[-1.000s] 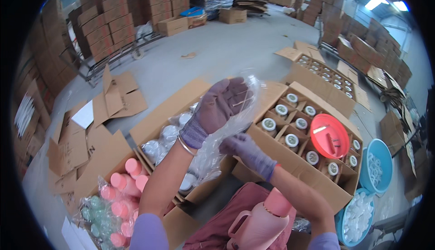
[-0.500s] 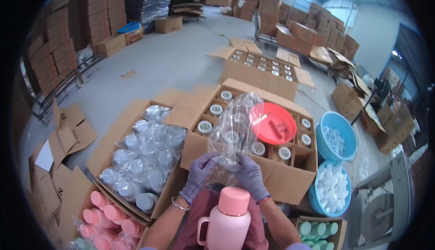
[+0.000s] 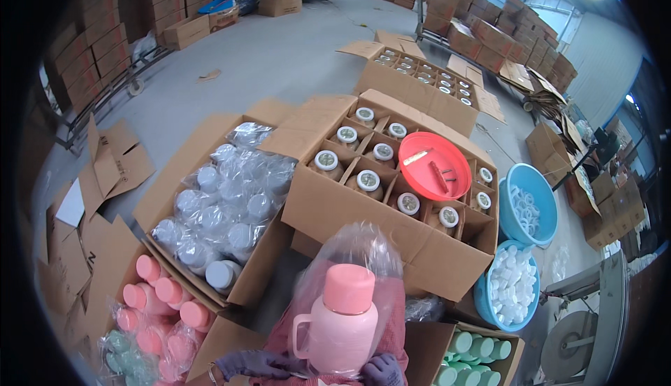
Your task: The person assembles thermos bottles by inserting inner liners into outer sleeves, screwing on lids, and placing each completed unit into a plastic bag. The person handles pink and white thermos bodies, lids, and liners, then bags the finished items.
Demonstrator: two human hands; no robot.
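Observation:
A pink vacuum jug with a darker pink lid and a side handle stands upright against my lap. A clear plastic bag is drawn over it from above and puffs out behind the lid. My left hand, in a purple-grey glove, is closed at the bag's lower edge left of the jug's base. Beside the base on the right, my gloved right hand has its fingers curled on the bag's edge. The lower frame edge cuts off part of both hands.
Ahead stands a divided carton of white-rimmed bottles, a red tray on top. Left are a carton of bagged jugs and pink jugs. Right are blue tubs of white parts and a carton of green-lidded jugs.
The plastic bag, held up between my hands over the carton before, now covers the jug. Both hands have come down towards me, to the jug's base. The view has shifted.

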